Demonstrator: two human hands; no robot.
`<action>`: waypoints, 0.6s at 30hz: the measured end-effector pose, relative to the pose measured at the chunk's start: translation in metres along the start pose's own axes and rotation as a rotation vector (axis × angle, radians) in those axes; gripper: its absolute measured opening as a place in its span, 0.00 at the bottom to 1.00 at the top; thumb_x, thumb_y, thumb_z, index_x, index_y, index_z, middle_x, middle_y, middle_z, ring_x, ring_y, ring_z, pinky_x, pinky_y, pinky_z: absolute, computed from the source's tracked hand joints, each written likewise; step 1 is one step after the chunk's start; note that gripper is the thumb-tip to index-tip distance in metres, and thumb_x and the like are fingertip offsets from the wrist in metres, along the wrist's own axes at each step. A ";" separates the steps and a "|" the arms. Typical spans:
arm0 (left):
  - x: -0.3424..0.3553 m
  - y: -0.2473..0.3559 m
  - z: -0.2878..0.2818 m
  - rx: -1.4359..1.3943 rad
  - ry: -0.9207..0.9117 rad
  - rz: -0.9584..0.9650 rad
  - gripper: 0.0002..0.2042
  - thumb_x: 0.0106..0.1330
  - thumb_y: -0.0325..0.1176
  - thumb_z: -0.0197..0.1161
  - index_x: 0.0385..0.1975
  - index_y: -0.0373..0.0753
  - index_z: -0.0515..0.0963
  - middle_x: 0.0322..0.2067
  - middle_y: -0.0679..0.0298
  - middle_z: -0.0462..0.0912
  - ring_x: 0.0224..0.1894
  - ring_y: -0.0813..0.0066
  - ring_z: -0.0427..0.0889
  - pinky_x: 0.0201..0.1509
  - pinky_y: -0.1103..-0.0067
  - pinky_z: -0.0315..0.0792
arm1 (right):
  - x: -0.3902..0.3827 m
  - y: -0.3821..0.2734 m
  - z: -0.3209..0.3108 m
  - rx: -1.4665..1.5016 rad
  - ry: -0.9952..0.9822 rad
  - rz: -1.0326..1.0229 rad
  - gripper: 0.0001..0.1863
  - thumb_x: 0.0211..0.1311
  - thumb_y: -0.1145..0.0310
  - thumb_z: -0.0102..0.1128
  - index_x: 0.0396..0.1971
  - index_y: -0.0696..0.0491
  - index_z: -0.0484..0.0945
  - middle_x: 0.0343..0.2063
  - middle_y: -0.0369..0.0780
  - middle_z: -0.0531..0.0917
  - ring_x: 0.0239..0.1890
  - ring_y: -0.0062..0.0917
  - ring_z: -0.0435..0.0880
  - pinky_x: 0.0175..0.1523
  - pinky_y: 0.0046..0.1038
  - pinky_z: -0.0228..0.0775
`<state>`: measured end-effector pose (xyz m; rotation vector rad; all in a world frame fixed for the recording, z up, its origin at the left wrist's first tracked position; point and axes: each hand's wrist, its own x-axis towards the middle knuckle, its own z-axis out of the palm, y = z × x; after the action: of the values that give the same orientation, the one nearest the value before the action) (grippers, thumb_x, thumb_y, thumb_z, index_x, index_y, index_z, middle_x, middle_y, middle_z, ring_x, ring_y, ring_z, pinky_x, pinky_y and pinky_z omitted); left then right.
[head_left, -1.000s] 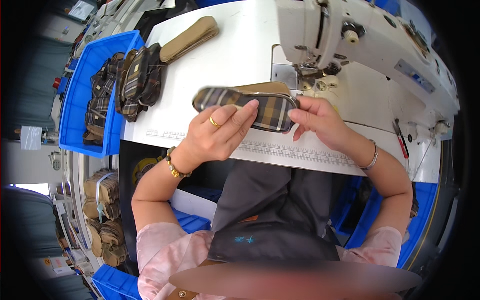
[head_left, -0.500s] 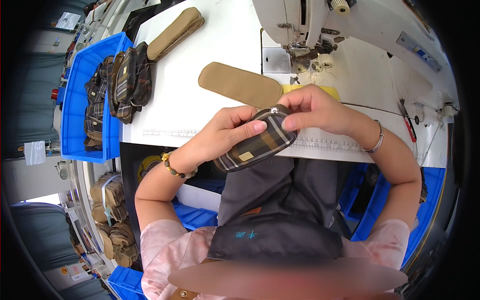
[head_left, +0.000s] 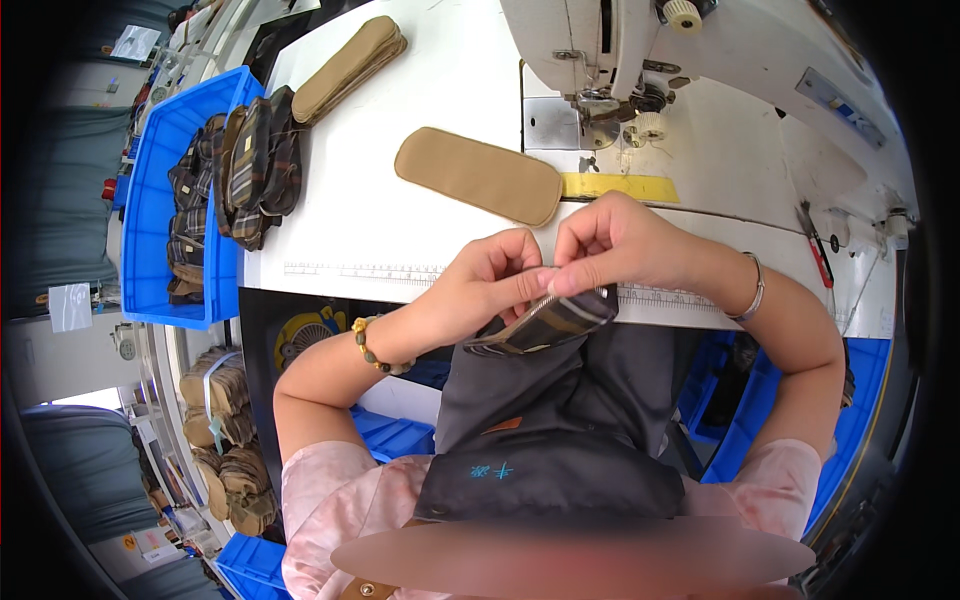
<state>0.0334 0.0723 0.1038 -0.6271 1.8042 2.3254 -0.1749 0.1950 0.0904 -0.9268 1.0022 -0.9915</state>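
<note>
A dark plaid zippered pouch (head_left: 555, 325) hangs tilted over the table's front edge, above my lap. My left hand (head_left: 495, 285) pinches its zippered upper edge between thumb and fingers. Right beside it, my right hand (head_left: 610, 250) grips the same edge, the two thumbs almost touching. Part of the pouch is hidden behind my hands. Just beyond them on the white table lies a flat tan oval panel (head_left: 478, 175), its right end next to a yellow strip (head_left: 620, 187).
A sewing machine (head_left: 600, 60) stands at the back right. Several plaid pouches (head_left: 262, 165) lie at the table's left, beside a blue bin (head_left: 150, 200) holding more. Stacked tan panels (head_left: 350, 68) rest at the far left. Red-handled snips (head_left: 820, 250) lie on the right.
Both hands have drawn closer together along the zipper. The pouch has tipped, so its plaid face shows less and its zippered edge shows more. The tan panel is more fully visible.
</note>
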 end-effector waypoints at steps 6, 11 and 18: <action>-0.019 0.008 0.012 0.025 0.006 0.089 0.10 0.75 0.36 0.61 0.33 0.40 0.71 0.27 0.74 0.75 0.28 0.90 0.70 0.31 0.88 0.67 | -0.005 -0.010 0.001 -0.113 -0.253 0.072 0.14 0.56 0.62 0.77 0.24 0.57 0.83 0.19 0.29 0.78 0.23 0.10 0.71 0.29 0.18 0.60; -0.027 0.016 0.006 -0.016 0.037 0.125 0.09 0.76 0.35 0.60 0.34 0.40 0.71 0.28 0.73 0.75 0.29 0.90 0.70 0.32 0.88 0.67 | -0.003 -0.008 0.001 -0.092 -0.252 0.014 0.14 0.57 0.62 0.77 0.26 0.57 0.83 0.19 0.29 0.79 0.23 0.10 0.71 0.29 0.18 0.61; -0.027 -0.007 0.003 0.355 0.058 0.141 0.11 0.74 0.38 0.63 0.38 0.37 0.72 0.28 0.73 0.73 0.32 0.89 0.67 0.35 0.86 0.66 | -0.001 0.003 0.009 -0.109 -0.070 -0.074 0.11 0.59 0.68 0.76 0.27 0.57 0.82 0.22 0.30 0.81 0.25 0.09 0.73 0.30 0.17 0.64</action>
<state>0.0596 0.0811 0.1088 -0.5320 2.2793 2.0028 -0.1662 0.1986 0.0902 -1.0885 0.9760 -0.9668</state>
